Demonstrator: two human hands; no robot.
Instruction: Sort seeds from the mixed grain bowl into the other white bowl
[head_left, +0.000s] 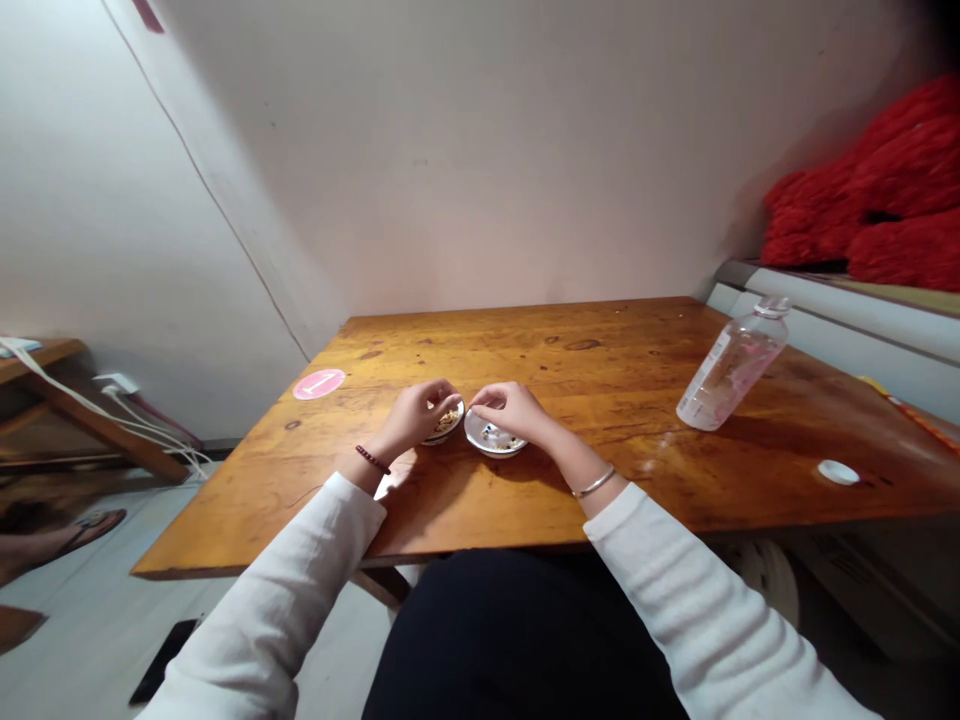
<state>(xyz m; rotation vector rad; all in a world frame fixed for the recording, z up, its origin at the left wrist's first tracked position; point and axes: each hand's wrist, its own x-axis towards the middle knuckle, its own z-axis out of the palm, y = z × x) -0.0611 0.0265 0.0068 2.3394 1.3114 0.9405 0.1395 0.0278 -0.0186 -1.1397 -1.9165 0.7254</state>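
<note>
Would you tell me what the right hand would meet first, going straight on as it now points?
Probably the left hand, curled over the small bowl, though depth is hard to judge from this view.

Head view over wooden table (525, 340), facing forward-down, near left hand (412, 420), right hand (514, 412).

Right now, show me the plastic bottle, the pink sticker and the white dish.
Plastic bottle (733, 368): head view, on its middle.
Pink sticker (319, 384): head view, on its centre.
White dish (495, 450): head view, on its front rim.
</note>
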